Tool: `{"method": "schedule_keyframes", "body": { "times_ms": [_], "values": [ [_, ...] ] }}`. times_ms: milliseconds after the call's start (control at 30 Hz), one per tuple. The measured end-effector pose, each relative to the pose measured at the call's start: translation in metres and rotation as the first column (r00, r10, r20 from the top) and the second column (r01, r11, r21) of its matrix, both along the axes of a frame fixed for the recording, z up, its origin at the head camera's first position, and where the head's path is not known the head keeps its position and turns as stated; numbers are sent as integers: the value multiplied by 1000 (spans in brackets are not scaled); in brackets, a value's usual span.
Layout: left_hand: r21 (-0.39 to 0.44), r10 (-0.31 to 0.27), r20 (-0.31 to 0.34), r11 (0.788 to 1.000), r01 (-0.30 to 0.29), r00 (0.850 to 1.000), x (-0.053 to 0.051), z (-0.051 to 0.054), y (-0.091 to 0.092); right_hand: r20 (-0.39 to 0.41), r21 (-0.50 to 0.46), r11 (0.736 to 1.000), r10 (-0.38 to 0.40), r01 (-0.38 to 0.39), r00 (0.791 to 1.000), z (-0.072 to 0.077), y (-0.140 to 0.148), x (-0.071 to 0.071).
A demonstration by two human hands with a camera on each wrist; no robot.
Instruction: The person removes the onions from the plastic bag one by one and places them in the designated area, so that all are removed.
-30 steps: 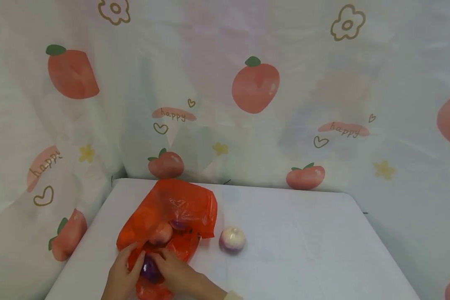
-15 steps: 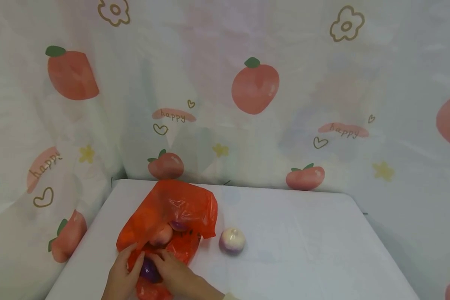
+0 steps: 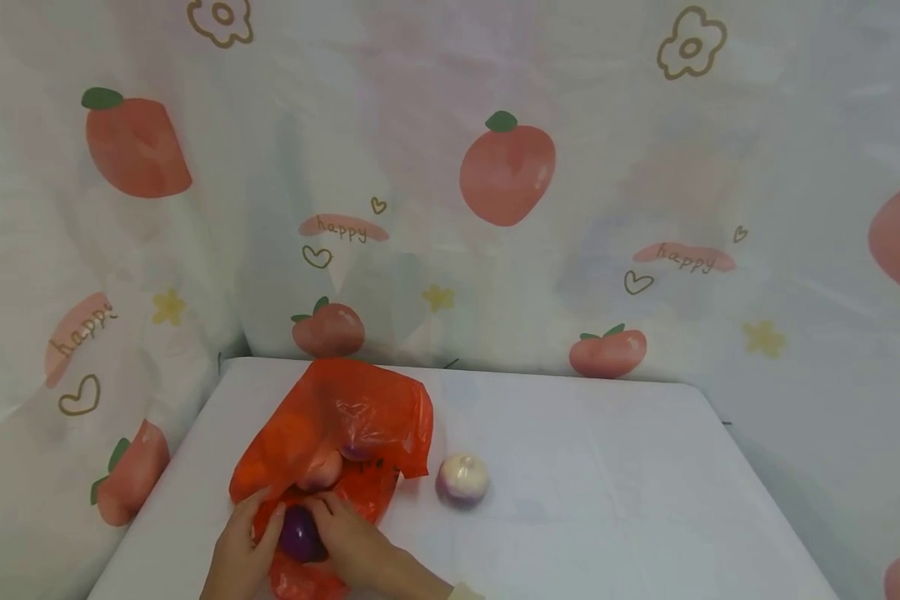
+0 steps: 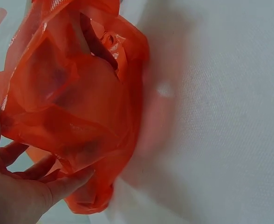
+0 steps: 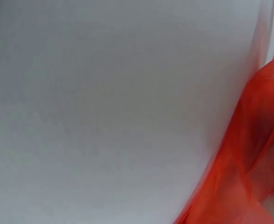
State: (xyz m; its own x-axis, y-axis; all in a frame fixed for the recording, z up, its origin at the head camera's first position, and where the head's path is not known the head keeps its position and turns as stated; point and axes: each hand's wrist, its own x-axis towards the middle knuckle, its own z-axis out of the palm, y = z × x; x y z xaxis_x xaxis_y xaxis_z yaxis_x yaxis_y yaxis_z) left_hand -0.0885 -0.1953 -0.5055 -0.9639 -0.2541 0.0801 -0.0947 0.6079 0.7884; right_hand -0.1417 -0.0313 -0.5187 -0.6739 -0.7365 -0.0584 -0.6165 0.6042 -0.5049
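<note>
Head view: red plastic bag (image 3: 390,404) is held at its edge by the left hand (image 3: 242,546), film caught between thumb and fingers, confirmed in left wrist view. Right hand (image 3: 352,542) is set opposite, fingertips bent in at the bag's edge; whether anything is pinched cannot be told, most of that hand being out of frame in right wrist view. Glossy purple vegetable (image 3: 301,533) is framed between the two hands, red film seen behind and in front of it. Just beyond, a pinkish round vegetable (image 3: 321,470) is partly covered by the bag, with a second purple item (image 3: 356,451) beside it, seen mostly through film. White-and-purple bulb (image 3: 462,479) is placed outside, right of the bag, on the white table (image 3: 607,475). Table is backed by a fruit-printed curtain (image 3: 420,150), marked "happy".
</note>
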Motion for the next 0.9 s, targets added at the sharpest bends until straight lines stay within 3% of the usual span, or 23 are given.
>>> {"method": "schedule_keyframes", "body": {
  "times_ms": [33,200,367,600,800,900],
  "values": [
    [2,-3,9,1000,3,1000,0,0,-1,-29,5,1000,3,-3,1000,0,-1,0],
    [11,-12,50,1000,11,999,0,1,-3,56,9,996,-87,86,995,7,-1,2],
    [28,-12,55,1000,10,998,1,-1,-3,28,-54,989,-134,135,991,10,3,4],
    [51,-12,112,999,6,994,0,1,-2,157,-120,966,-209,229,965,16,10,2],
    [39,-9,58,999,7,998,1,0,-1,79,-149,957,-240,250,967,20,16,6],
    [36,-12,41,999,11,999,1,0,-1,82,-190,952,-227,239,970,22,22,8]
  ]
}}
